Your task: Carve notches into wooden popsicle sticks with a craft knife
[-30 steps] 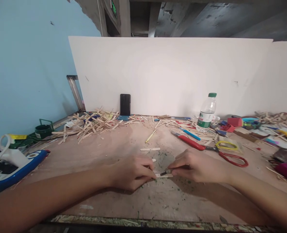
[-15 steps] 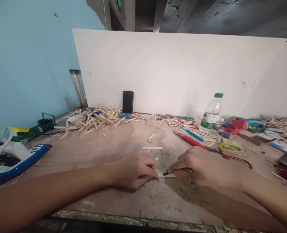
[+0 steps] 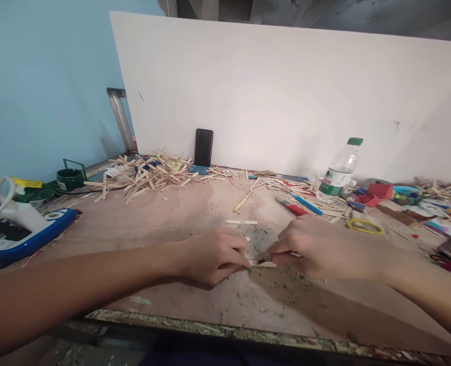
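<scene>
My left hand (image 3: 215, 256) is closed, its fingertips pressing a pale wooden craft stick (image 3: 270, 265) to the tabletop. Pinched in my right hand (image 3: 312, 248) is a small dark blade (image 3: 262, 261); most of it is hidden by the fingers. Its tip touches or lies just over the stick, a short way right of my left fingertips. Another craft stick (image 3: 241, 222) lies flat just beyond my hands, and the rounded end of one more (image 3: 247, 239) shows beside my left knuckles. Green crumbs are scattered around the stick.
A loose heap of craft sticks (image 3: 153, 175) lies at the back left, near an upright phone (image 3: 203, 147). Behind my right hand are a blue pen-like tool (image 3: 306, 204), yellow-handled scissors (image 3: 364, 226) and a bottle (image 3: 340, 170). A blue power strip (image 3: 35, 236) sits at left.
My view has tilted down and shifted slightly, so the scene sits higher. Both hands keep their places at the stick; the right hand and blade have shifted only slightly. The red-handled tool is now more covered.
</scene>
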The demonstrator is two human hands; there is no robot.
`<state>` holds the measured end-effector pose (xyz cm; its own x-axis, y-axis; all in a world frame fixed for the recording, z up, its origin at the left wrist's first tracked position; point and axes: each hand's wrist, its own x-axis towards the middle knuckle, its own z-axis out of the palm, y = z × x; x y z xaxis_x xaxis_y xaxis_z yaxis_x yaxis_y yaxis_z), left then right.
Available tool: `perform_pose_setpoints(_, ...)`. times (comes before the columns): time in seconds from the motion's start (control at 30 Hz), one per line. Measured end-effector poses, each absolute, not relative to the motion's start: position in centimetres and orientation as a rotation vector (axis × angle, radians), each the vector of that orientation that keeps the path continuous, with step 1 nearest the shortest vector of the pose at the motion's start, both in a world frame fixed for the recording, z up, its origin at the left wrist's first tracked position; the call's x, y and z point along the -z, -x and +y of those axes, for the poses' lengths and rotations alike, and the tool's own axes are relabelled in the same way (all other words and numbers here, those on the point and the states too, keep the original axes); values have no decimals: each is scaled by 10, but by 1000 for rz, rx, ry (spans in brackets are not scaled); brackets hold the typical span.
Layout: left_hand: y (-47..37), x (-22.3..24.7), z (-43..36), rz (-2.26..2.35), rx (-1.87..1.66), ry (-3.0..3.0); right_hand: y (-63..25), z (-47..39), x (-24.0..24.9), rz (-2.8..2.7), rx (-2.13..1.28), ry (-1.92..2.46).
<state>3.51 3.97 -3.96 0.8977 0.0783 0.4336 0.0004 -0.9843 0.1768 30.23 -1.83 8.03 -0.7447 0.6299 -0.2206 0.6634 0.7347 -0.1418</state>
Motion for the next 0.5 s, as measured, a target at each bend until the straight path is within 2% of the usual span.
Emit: perform_pose_setpoints(0.5,-38,34,41,43,-589,-2832,-289,-22,-84,2667,116,-980)
